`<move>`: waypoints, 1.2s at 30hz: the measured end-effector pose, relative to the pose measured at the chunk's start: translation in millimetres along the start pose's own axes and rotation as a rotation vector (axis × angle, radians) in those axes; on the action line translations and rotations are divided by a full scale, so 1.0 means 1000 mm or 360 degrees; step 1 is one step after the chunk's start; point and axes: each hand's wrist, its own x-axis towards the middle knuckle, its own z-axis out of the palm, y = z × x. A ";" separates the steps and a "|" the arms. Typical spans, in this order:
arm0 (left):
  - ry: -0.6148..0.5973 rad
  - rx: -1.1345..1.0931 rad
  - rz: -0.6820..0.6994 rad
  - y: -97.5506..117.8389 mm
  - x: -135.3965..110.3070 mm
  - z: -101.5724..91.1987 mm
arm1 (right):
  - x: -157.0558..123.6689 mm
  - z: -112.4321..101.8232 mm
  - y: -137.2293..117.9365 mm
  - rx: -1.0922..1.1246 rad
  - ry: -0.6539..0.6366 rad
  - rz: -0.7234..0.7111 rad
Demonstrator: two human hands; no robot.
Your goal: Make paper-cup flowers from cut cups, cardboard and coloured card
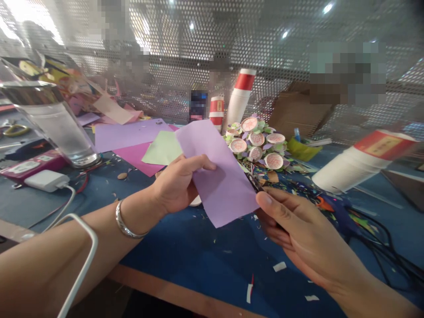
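Observation:
A sheet of purple paper (221, 185) is held up over the table, tilted. My left hand (179, 185) grips its left side, with the thumb lying on top and the fingers behind. At the paper's right edge is my right hand (288, 216), closed around what looks like a pair of scissors (254, 181). Only a short dark part of them shows; the handles are hidden in my fingers. Under the left hand, a small white rounded thing (196, 201) peeks out. Just beyond the paper stands a cluster of round paper pieces (256, 139) with red print and coloured bits.
Stacked paper cups (357, 161) lean at the right, near a blue glue gun (341, 212) with black cables. Purple (129, 132) and green sheets (165, 148) lie behind my left hand. A water glass (62, 123), a white charger (46, 180) and its cable are at left. Paper scraps litter the table (185, 247).

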 end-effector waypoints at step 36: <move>-0.0401 0.0337 -0.0186 -0.010 -0.011 0.000 | 0.005 0.002 -0.004 0.0206 0.0045 -0.0113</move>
